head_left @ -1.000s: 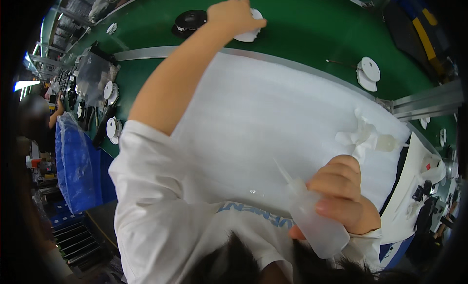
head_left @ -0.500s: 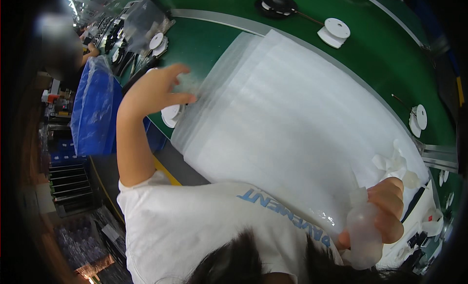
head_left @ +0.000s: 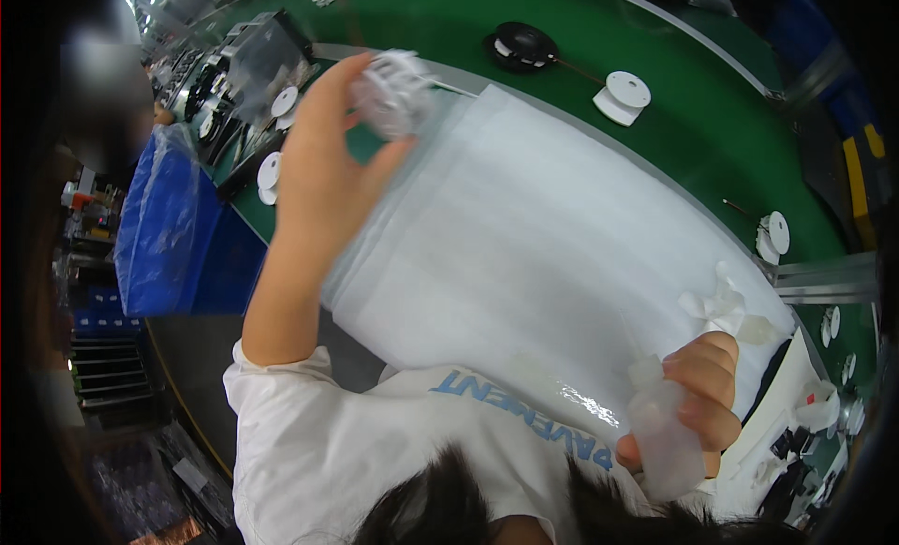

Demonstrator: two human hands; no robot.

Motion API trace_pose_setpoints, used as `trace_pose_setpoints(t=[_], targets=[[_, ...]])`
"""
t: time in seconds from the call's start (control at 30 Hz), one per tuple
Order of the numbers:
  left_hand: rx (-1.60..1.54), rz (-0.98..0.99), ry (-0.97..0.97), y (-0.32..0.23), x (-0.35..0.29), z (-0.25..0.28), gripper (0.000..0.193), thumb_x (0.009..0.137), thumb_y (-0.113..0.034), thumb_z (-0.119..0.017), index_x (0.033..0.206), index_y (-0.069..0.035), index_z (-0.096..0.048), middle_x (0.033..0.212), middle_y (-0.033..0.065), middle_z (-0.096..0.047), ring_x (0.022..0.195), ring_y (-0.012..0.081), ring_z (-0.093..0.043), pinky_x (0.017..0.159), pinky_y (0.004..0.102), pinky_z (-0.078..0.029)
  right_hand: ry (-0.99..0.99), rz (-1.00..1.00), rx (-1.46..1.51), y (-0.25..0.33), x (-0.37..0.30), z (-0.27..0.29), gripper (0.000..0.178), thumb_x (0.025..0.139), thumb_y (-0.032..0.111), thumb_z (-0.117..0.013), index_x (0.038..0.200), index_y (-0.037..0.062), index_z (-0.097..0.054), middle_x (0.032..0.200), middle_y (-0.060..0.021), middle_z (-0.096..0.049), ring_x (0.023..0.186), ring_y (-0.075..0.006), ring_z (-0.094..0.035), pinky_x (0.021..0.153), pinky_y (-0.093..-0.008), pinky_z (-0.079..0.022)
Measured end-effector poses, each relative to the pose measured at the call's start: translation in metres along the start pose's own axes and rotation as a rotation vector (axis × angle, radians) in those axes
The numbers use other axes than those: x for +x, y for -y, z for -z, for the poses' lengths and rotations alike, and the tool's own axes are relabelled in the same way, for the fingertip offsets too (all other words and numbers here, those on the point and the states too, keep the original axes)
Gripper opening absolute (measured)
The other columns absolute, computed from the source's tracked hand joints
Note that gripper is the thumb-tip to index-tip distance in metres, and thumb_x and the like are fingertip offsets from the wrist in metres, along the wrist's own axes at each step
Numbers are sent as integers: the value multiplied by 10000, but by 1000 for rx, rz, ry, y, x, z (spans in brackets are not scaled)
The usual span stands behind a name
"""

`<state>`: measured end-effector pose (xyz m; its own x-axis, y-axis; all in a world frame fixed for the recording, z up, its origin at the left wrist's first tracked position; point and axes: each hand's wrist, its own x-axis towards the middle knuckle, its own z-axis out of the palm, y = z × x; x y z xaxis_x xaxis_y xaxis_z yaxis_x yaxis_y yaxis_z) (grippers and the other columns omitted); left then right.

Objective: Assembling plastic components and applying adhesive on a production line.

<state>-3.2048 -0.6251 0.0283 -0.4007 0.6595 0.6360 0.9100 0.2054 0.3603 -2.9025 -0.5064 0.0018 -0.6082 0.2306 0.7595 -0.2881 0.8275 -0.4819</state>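
The left hand (head_left: 323,166), bent in a loose C with a gap between thumb and fingers, grasps a white ribbed disc-shaped part (head_left: 391,94) above the left edge of a white sheet (head_left: 506,231). The part is tilted, its ribbed face seemingly turned toward the camera, though blur makes this hard to judge; it hides the fingertips. Right of it, on the green bench (head_left: 670,63), a black round unit (head_left: 523,47) and a white spool (head_left: 623,97) lie joined by a thin wire. Lower right, a translucent squeeze bottle (head_left: 663,442) slants, its long axis running from the base, near the person's body, up and slightly left to a nozzle (head_left: 642,365) whose thin tip fades against the sheet. The right hand (head_left: 707,390) wraps it firmly from the right, covering part of its side. Just beyond is a crumpled white tissue (head_left: 716,309).
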Motion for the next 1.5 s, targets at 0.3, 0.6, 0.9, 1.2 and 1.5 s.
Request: trace_pose_setpoints(t=[0.3, 0.6, 0.9, 1.2, 1.5], targets=[[-696, -588, 121, -29, -39, -100, 528, 646, 14, -673, 1108, -83, -436, 1164, 238, -463, 934, 385, -526, 782, 447, -481, -163, 99, -27, -16, 27, -32, 505, 645, 389, -743, 923, 128, -412, 801, -87, -531, 604, -200, -464, 579, -347, -323], [-697, -844, -40, 14, -29, -105, 420, 727, -124, -619, 1091, -186, -419, 1094, 192, -472, 905, 349, -513, 764, 513, -479, -197, 45, -134, -31, 61, -70, 404, 746, 391, -655, 946, 141, -409, 757, -16, -515, 582, -145, -447, 571, -296, -331], [-664, -821, -65, 41, -17, -95, 366, 747, -160, -576, 1070, -206, -410, 1102, 149, -478, 919, 327, -512, 800, 544, -450, -163, 23, -138, -41, 82, -94, 405, 744, 373, -658, 963, 143, -407, 773, -17, -505, 593, -145, -448, 572, -293, -333], [-651, -825, -60, 115, 20, -89, 384, 733, -139, -603, 1069, -188, -422, 1096, 158, -483, 897, 340, -518, 802, 553, -451, -166, 23, -206, -63, 129, -156, 336, 766, 321, -620, 956, 136, -413, 736, -22, -520, 574, -143, -461, 562, -298, -336], [-977, -454, 325, 201, 50, -83, 568, 643, 26, -681, 1136, -134, -450, 1081, 201, -486, 911, 345, -517, 773, 440, -473, -201, 99, -216, -93, 174, -223, 270, 721, 204, -572, 934, 152, -415, 703, -5, -513, 535, -133, -443, 559, -288, -328]])
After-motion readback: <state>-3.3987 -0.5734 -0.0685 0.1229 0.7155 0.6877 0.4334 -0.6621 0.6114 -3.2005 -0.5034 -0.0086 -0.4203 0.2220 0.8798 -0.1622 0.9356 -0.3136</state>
